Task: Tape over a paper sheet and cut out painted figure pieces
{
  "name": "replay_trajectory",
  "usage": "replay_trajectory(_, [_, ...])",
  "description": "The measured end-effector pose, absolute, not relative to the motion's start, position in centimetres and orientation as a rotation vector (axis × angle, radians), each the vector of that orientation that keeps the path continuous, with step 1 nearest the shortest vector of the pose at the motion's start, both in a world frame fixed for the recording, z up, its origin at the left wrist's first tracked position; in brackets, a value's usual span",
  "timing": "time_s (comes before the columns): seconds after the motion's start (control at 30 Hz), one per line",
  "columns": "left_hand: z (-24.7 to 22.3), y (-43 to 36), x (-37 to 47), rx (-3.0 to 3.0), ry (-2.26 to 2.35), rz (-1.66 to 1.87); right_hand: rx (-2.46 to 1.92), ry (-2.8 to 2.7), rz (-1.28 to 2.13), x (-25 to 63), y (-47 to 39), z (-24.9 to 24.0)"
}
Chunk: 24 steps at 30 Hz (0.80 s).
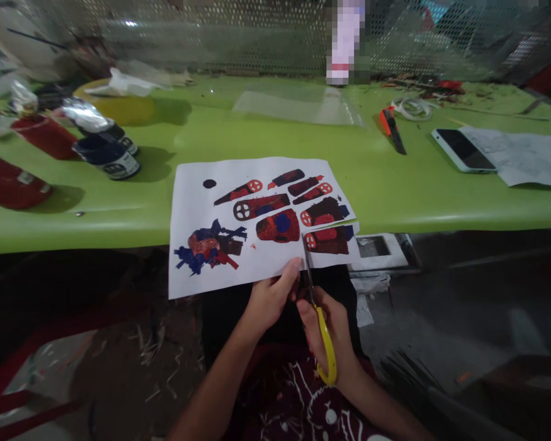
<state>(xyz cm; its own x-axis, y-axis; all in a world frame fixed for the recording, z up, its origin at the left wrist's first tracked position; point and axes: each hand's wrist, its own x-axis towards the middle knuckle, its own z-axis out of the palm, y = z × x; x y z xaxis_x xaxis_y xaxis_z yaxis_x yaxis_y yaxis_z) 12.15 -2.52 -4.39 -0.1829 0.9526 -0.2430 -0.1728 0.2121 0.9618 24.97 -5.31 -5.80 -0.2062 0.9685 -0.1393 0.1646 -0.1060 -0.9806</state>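
A white sheet of paper with painted red, blue and black shapes spans the front edge of the green table. My left hand pinches its lower edge, thumb on top and fingers underneath. My right hand grips yellow-handled scissors, whose blades lie on the paper between a red rounded shape and a dark shape with a red wheel. A cut runs in from the sheet's right edge, just above that dark shape. Part of the blades and the fingers below the paper are hidden.
Red paint jars and a dark blue jar stand at left. An orange cutter knife, a phone and a paper sheet lie at right. Clear plastic film lies behind, before a perforated metal panel.
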Motion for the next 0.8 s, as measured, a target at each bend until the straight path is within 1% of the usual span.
replay_trajectory(0.2, [-4.6, -2.6, 12.3, 0.778, 1.356, 1.269, -1.353, -1.326, 1.476, 24.6, -5.8, -6.4])
replay_trajectory(0.5, [-4.8, -2.5, 12.5, 0.659, 1.371, 1.364, -1.39, -1.356, 1.431, 24.5, -5.5, -6.0])
replay_trajectory(0.67, [-5.9, -2.4, 12.8, 0.565, 1.288, 1.445, -1.381, -1.38, 1.402, 24.6, -5.1, -5.5])
replay_trajectory(0.8, [-4.7, -1.8, 13.2, 0.487, 1.163, 1.464, -1.377, -1.409, 1.408, 24.6, -5.1, -5.4])
